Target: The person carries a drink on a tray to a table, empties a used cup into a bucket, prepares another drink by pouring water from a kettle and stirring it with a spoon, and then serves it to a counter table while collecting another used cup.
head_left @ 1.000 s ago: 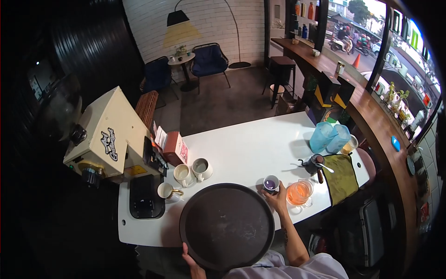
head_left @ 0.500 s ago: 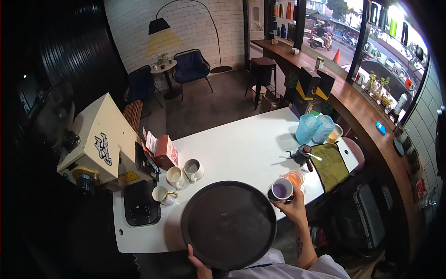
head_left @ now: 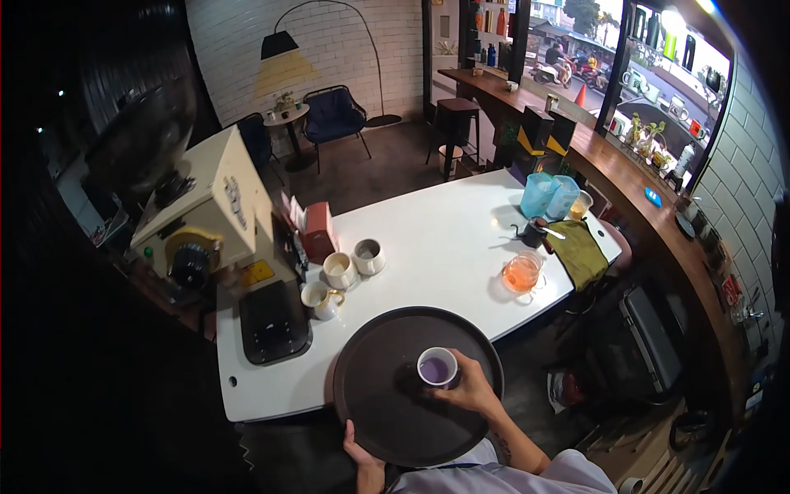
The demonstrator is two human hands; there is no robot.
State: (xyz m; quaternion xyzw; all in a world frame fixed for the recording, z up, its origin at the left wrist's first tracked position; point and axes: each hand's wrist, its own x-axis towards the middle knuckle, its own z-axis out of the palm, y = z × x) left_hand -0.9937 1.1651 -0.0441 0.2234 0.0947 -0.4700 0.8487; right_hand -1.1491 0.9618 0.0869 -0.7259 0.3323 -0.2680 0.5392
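Observation:
My left hand (head_left: 362, 449) grips the near left rim of a round dark tray (head_left: 378, 354), thumb over the edge and the other fingers hidden beneath. Over the tray, my right hand (head_left: 466, 385) is closed around a white cup (head_left: 437, 367) with purple liquid inside. Whether the cup's base touches the tray I cannot tell. Beyond the tray, on the white table (head_left: 436, 230), stands a glass pitcher (head_left: 522, 272) holding orange liquid. Left of the tray are several mugs, among them a white mug (head_left: 322, 300) with a gold handle.
A cream grinder (head_left: 206, 189) stands at the left, with a black mat (head_left: 276, 323) below it. Toward the table's right end are blue cups (head_left: 539, 194), a black kettle (head_left: 533, 232) and a green cloth (head_left: 580, 253). A wooden counter (head_left: 609, 169) runs along the window.
My right hand has carried the cup from beside the pitcher, leftward and toward me, to over the tray. My left hand still holds the tray. The camera view has shifted.

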